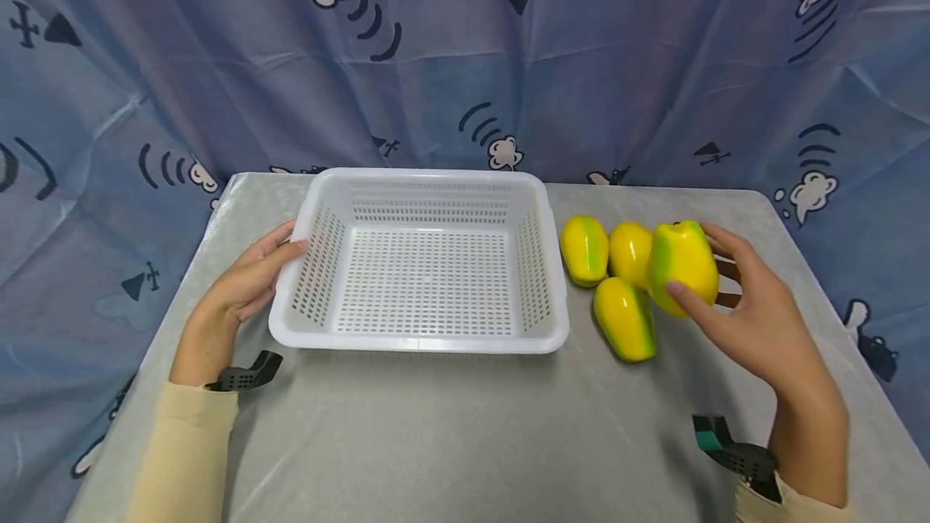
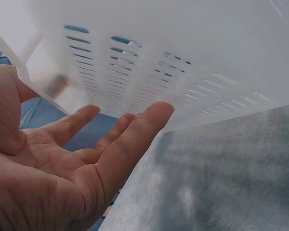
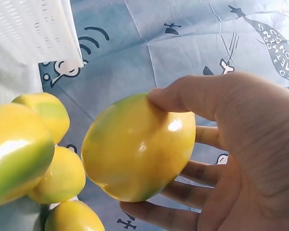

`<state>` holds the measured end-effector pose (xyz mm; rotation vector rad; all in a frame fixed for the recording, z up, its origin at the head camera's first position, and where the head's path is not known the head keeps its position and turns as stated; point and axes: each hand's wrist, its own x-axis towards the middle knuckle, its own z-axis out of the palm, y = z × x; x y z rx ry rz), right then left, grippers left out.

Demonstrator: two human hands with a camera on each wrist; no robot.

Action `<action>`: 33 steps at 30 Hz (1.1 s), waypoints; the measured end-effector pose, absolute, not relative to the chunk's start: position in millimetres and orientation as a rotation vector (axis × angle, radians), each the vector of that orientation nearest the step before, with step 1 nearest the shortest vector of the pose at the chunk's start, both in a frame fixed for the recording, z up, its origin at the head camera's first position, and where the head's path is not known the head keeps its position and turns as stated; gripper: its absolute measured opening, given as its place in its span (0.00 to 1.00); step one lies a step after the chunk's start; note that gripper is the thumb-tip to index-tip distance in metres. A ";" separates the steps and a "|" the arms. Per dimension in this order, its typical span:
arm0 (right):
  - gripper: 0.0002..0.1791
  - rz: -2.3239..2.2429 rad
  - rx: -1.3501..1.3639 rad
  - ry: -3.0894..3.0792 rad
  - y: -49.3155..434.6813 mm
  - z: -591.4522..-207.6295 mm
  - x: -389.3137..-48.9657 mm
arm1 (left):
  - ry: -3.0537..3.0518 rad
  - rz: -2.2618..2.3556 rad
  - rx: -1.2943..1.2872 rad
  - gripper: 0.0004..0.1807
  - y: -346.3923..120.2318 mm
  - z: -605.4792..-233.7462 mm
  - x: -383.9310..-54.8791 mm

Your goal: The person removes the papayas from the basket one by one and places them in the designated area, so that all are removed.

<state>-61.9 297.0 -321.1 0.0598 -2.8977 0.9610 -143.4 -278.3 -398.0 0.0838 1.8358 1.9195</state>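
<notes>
A white perforated plastic basket (image 1: 419, 342) sits on the table, its inside bare. At its left end my left hand (image 1: 250, 273) holds the rim, thumb over the edge and fingers (image 2: 130, 144) along the outer wall. My right hand (image 1: 756, 313) grips a yellow-green mango (image 3: 137, 149) between thumb and fingers, raised above the table to the right of the basket. Several more mangoes lie close together by the basket's right side, including one at the back (image 1: 584, 251), one in the middle (image 1: 629, 253) and one in front (image 1: 625, 320); the held mango partly covers the group.
The grey table (image 1: 436, 434) runs back to a blue patterned curtain (image 1: 436, 63) hanging behind it and at both sides. A dark wrist strap (image 1: 247, 372) is on the left wrist, and another strap (image 1: 737, 450) is on the right.
</notes>
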 end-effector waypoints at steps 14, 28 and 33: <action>0.48 0.901 0.068 -2.946 303.0 -328.2 -54.5 | 1.839 1.924 0.076 0.34 -278.3 -395.4 -144.4; 0.49 0.863 0.076 -2.998 308.6 -337.3 -51.4 | 1.855 1.909 0.065 0.35 -277.4 -394.7 -143.4; 0.49 0.849 0.078 -2.998 310.3 -342.8 -51.4 | 1.852 1.912 0.059 0.35 -278.3 -396.0 -142.6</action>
